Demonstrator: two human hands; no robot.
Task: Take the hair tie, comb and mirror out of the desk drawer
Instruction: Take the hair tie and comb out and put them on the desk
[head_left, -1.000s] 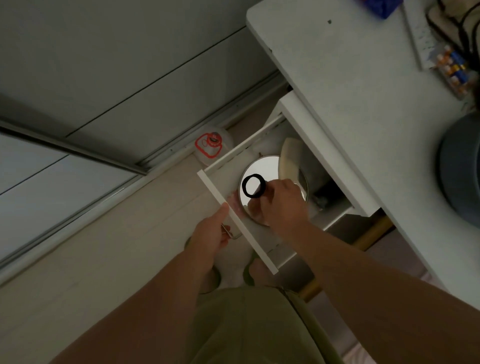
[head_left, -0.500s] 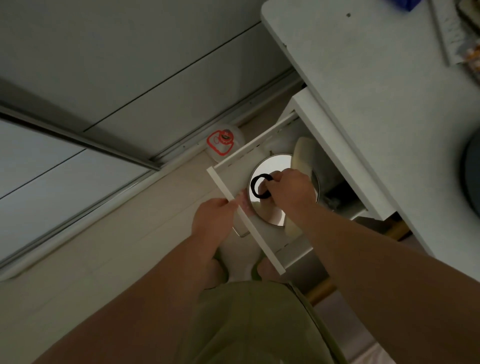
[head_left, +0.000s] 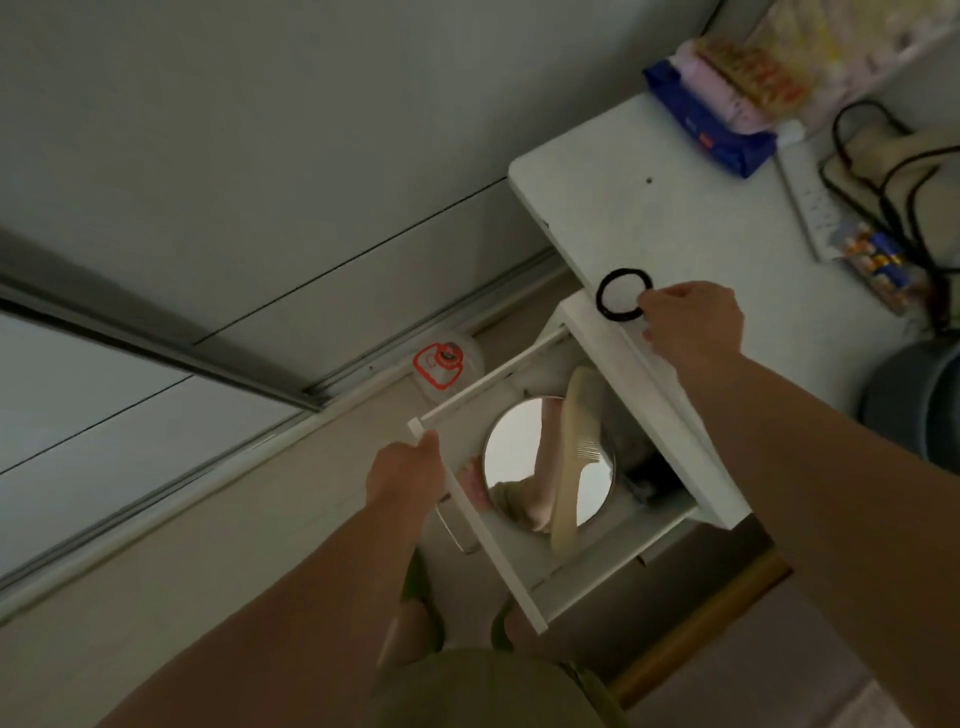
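Right hand (head_left: 693, 325) pinches hair tie (head_left: 623, 294) (seemingly aloft).

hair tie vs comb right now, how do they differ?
The hair tie is a black ring; the comb is long, pale and toothed. The hair tie is out over the desk top, pinched by the right hand; the comb lies untouched in the drawer, across the mirror.

The near part of the desk top (head_left: 691, 244) lies bare — room there for my right hand (head_left: 693, 325). Farther back, a blue packet (head_left: 711, 124), a power strip (head_left: 813, 208) and black cables (head_left: 893, 171) crowd it. In the drawer (head_left: 524, 587), the comb (head_left: 574, 452) lies across the mirror (head_left: 524, 447) — its right side sits tucked under the desk edge.
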